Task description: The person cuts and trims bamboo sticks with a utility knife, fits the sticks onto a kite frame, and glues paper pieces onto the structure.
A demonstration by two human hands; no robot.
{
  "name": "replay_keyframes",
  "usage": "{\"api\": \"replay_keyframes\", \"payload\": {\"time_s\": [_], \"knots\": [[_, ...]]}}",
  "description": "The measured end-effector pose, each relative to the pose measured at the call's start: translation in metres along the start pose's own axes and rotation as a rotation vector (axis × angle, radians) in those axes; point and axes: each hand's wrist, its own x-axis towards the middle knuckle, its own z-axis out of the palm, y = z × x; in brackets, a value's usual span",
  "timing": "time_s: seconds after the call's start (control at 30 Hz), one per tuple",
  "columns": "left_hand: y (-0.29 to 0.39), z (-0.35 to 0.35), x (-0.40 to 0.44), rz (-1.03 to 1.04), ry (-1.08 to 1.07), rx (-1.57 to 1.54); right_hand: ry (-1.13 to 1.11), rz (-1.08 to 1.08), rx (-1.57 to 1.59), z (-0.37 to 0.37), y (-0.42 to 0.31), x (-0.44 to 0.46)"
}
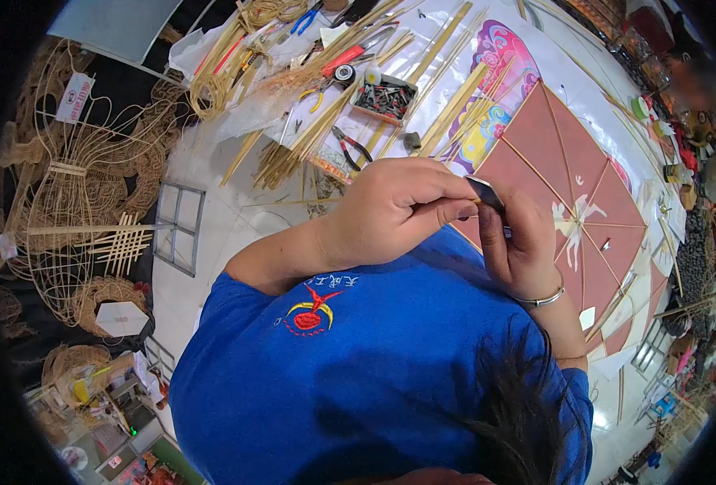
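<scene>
Cluttered desk (550, 63) spans my upper frame. Lettering on the blue shirt (390, 347) and white tag (75, 98), upper left, is too small for me to read. Mid-frame, left hand (402, 202) and right hand (526, 242) pinch a small dark strip (486, 193), fingers partly covering it; pliers (344, 144) and a ribbed maroon panel (584, 145) lie beyond.

From here I see a blue shirt (390, 347) with a red-and-yellow emblem (307, 321), a black piece (485, 192) towards two o'clock, a dusty-rose panel (548, 158) with white figures (573, 247) at three, a swirling pink, purple and yellow print (499, 50) at one, and a red-handled tool (343, 61) at twelve.
</scene>
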Motion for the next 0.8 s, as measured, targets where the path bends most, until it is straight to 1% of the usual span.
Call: {"api": "replay_keyframes", "payload": {"time_s": [0.23,0.33,0.53,0.63,0.73,0.8], "knots": [[0.0029,0.0012,-0.0003,-0.043,-0.011,0.019,0.002,-0.055,-0.048,0.0012,0.0028,-0.0021],[0.0003,0.0026,0.0001,0.004,-0.006,0.04,-0.006,-0.064,-0.077,0.0012,0.0024,-0.0027],[-0.0005,0.0028,-0.001,-0.002,-0.028,0.045,-0.025,-0.077,-0.09,-0.0009,0.0021,-0.0044],[0.0036,0.0014,-0.0008,-0.049,-0.05,0.026,-0.008,-0.089,-0.087,0.0006,0.0039,-0.0049],[0.0029,0.0023,-0.0012,-0.042,-0.042,0.006,0.008,-0.107,-0.089,0.003,0.0052,-0.0037],[0.0007,0.0028,-0.0007,-0.001,-0.038,0.019,0.023,-0.126,-0.086,0.0056,0.0077,-0.0047]]}}
